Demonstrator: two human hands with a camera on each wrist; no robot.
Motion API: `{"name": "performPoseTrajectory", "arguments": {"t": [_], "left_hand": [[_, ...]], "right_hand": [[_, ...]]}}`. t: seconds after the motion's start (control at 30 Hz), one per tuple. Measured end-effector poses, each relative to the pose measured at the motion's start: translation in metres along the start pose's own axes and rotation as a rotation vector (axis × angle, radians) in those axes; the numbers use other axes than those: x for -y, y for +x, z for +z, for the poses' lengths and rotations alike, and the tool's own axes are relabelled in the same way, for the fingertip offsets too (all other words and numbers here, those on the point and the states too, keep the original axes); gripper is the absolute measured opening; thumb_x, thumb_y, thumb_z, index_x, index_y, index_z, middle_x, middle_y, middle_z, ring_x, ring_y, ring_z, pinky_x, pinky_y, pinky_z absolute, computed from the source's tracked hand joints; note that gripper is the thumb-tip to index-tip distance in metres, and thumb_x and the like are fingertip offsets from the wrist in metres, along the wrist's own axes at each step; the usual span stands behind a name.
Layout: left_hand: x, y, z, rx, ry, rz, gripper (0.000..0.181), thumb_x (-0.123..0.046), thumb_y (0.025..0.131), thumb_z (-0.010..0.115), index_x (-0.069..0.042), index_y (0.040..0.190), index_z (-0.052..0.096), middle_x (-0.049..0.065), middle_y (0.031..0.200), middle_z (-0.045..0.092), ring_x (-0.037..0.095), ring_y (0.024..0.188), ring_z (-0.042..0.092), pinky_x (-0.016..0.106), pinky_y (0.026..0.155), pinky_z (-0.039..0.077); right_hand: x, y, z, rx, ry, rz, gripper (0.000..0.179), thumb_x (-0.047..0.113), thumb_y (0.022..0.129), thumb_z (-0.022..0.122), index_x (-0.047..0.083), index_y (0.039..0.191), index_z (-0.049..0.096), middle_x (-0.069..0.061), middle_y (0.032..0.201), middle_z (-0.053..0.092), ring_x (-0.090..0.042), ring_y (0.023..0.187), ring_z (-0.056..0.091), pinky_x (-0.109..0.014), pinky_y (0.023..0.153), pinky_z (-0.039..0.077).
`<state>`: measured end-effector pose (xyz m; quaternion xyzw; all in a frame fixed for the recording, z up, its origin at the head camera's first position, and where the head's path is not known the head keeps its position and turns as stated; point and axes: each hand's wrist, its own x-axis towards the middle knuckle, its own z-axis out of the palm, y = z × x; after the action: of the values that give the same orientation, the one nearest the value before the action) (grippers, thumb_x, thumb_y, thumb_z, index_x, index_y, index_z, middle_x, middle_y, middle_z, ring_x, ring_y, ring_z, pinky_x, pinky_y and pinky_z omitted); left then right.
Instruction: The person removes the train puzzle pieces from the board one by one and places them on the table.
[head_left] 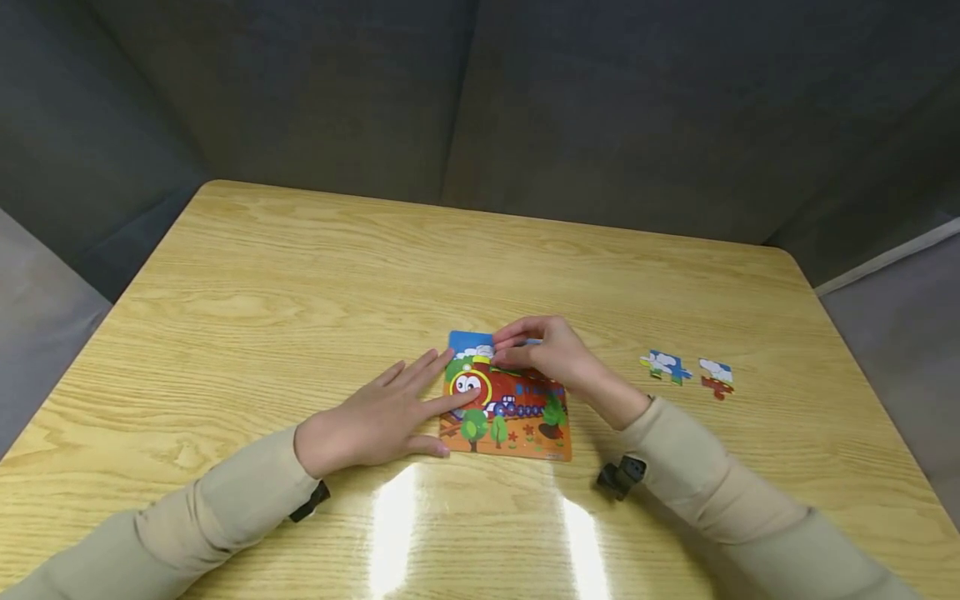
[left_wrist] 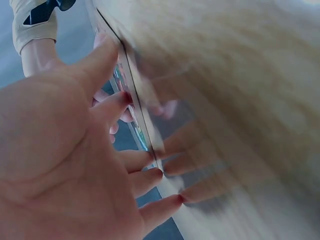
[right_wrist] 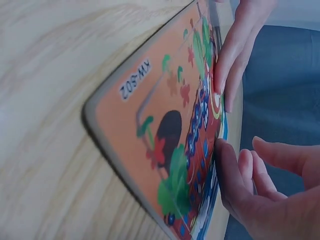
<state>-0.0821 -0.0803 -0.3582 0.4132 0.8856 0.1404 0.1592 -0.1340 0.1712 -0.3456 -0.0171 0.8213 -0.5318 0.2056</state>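
A train jigsaw puzzle (head_left: 517, 433) lies flat on the table, showing a red engine with a face, trees and orange ground. My left hand (head_left: 382, 417) is spread at its left side, with the index finger across the engine's face and the thumb by the lower left edge. Over the puzzle's upper part, my right hand (head_left: 551, 354) bends down with its fingertips at the sky and the top of the train. In the right wrist view one finger (right_wrist: 230, 172) touches the puzzle, apart from the other fingertips, with no piece visible between them. That hand hides the puzzle's upper right.
Two loose jigsaw pieces lie to the right: a blue piece with a cloud (head_left: 666, 365) and a piece with cloud and red (head_left: 717, 377). The wooden table (head_left: 337, 275) ends at a dark cloth partition (head_left: 600, 108) behind.
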Motion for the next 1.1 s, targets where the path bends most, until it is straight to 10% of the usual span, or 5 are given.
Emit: {"name": "performPoseTrajectory", "arguments": {"t": [0.63, 1.1], "left_hand": [[-0.001, 0.001, 0.001, -0.010, 0.038, -0.004, 0.072, -0.050, 0.091, 0.062, -0.025, 0.153, 0.037, 0.023, 0.161, 0.007, 0.039, 0.147, 0.011, 0.061, 0.112, 0.022], [-0.002, 0.001, -0.001, -0.014, 0.060, 0.003, 0.070, -0.050, 0.092, 0.061, -0.024, 0.153, 0.039, 0.024, 0.161, 0.010, 0.038, 0.147, 0.014, 0.061, 0.110, 0.025]], "right_hand": [[-0.002, 0.008, 0.014, -0.073, 0.024, 0.016, 0.038, 0.006, 0.087, 0.073, -0.002, 0.123, 0.063, -0.017, 0.114, 0.064, -0.023, 0.094, 0.064, -0.034, 0.084, 0.052], [-0.007, 0.009, 0.027, -0.117, -0.201, -0.264, 0.032, -0.004, 0.079, 0.078, 0.000, 0.110, 0.072, -0.013, 0.088, 0.066, -0.022, 0.076, 0.068, -0.031, 0.068, 0.056]]}}
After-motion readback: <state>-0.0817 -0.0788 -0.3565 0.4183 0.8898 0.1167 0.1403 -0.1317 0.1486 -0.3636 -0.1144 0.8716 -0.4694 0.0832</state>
